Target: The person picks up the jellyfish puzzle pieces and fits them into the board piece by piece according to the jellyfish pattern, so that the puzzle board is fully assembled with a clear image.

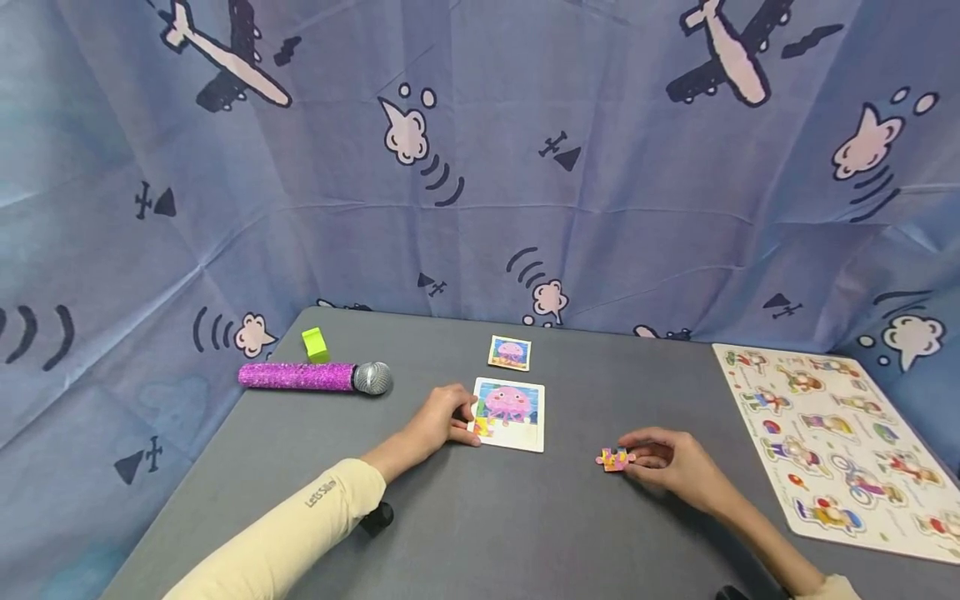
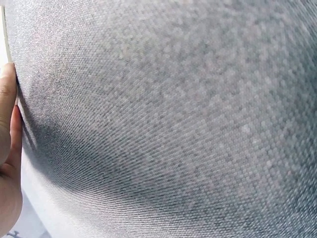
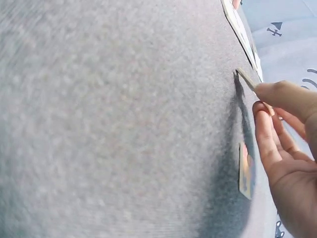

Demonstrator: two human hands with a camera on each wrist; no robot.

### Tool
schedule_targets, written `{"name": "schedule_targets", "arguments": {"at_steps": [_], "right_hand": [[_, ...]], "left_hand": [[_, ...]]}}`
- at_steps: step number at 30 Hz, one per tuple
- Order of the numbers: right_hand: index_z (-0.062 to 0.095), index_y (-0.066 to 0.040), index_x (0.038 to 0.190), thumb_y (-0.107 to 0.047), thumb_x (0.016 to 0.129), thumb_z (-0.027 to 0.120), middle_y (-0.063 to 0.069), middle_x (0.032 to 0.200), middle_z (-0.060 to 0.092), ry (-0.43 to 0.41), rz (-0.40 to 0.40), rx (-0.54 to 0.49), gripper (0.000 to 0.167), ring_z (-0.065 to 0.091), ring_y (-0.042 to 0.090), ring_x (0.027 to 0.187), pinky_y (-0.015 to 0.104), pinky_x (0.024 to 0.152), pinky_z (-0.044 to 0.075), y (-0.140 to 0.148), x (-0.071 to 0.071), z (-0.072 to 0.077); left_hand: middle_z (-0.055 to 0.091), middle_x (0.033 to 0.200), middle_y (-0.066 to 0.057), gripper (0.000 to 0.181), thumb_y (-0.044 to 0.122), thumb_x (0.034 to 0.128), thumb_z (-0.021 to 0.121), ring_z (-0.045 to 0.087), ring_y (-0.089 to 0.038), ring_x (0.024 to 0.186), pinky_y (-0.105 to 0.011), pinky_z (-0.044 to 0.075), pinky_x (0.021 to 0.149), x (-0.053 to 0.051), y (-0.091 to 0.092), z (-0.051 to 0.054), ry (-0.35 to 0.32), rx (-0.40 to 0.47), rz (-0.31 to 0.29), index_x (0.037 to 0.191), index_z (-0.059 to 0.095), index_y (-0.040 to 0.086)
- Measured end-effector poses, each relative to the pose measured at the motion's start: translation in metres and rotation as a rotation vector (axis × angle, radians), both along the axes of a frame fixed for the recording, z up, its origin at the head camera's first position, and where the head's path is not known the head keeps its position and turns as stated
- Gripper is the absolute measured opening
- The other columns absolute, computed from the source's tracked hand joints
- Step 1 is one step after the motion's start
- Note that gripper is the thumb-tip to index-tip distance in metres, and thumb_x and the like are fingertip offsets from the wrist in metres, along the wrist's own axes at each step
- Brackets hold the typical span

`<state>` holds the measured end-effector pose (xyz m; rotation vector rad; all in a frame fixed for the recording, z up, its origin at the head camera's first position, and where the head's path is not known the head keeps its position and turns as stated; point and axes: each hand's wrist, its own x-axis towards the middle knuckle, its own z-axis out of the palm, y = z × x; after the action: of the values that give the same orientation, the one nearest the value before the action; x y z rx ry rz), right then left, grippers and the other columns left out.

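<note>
A small square jigsaw puzzle board (image 1: pixel 531 437) lies on the table, with a pink jellyfish picture partly filled in and a blank lower part. Its left edge is held between the thumb and curled fingers of my left hand (image 1: pixel 442 417); only part of that hand (image 2: pixel 9 134) shows in the left wrist view. To the right, my right hand (image 1: pixel 671 465) pinches a pink and yellow puzzle piece (image 1: pixel 613 459) just above the table. In the right wrist view, another puzzle piece (image 3: pixel 244 173) lies on the cloth below the right hand (image 3: pixel 292 163).
Behind the board lies a small jellyfish picture card (image 1: pixel 510 353). A purple glittery microphone (image 1: pixel 300 377) and a green block (image 1: pixel 315 344) are at the left. A large picture puzzle board (image 1: pixel 817 417) covers the right side. A patterned curtain (image 1: pixel 480 167) hangs behind the grey table (image 1: pixel 480 533).
</note>
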<state>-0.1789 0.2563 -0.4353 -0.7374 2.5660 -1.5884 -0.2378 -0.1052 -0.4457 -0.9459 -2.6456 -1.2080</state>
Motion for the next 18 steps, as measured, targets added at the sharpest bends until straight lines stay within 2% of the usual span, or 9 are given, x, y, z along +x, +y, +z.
{"name": "schedule_targets", "arguments": {"at_steps": [3, 9, 12, 18], "right_hand": [[0.060, 0.019, 0.104, 0.008, 0.080, 0.071, 0.026, 0.093, 0.066, -0.057, 0.010, -0.025, 0.029, 0.064, 0.003, 0.076, 0.019, 0.060, 0.054, 0.0036, -0.0004, -0.0024], [0.062, 0.018, 0.105, 0.005, 0.082, 0.071, 0.017, 0.091, 0.070, -0.081, 0.003, -0.039, 0.028, 0.064, 0.002, 0.075, 0.019, 0.060, 0.054, 0.0082, 0.0021, -0.0045], [0.063, 0.017, 0.105, 0.002, 0.081, 0.072, 0.014, 0.091, 0.071, -0.105, -0.021, -0.055, 0.029, 0.065, 0.003, 0.076, 0.020, 0.061, 0.054, 0.0080, 0.0032, -0.0046], [0.063, 0.016, 0.108, 0.000, 0.081, 0.073, 0.008, 0.094, 0.071, -0.214, -0.074, -0.109, 0.033, 0.066, 0.004, 0.080, 0.023, 0.067, 0.056, 0.0030, 0.0039, -0.0050]], "left_hand": [[0.061, 0.087, -0.016, 0.034, 0.007, 0.0611, 0.090, 0.062, -0.033, 0.097, -0.018, 0.054, 0.069, 0.0003, 0.0009, 0.0003, 0.002, -0.004, 0.000, 0.069, 0.058, -0.001], [0.061, 0.086, -0.015, 0.035, 0.008, 0.0595, 0.090, 0.062, -0.033, 0.097, -0.018, 0.054, 0.071, -0.0009, 0.0003, -0.0022, 0.030, -0.013, 0.004, 0.068, 0.058, 0.000], [0.061, 0.084, -0.014, 0.035, 0.008, 0.0591, 0.091, 0.063, -0.033, 0.098, -0.017, 0.054, 0.070, -0.0012, -0.0002, -0.0025, 0.034, -0.010, 0.001, 0.068, 0.057, 0.000], [0.061, 0.085, -0.015, 0.035, 0.009, 0.0595, 0.090, 0.063, -0.035, 0.100, -0.017, 0.054, 0.069, -0.0010, -0.0005, -0.0010, 0.037, -0.003, -0.011, 0.068, 0.057, 0.000]]}}
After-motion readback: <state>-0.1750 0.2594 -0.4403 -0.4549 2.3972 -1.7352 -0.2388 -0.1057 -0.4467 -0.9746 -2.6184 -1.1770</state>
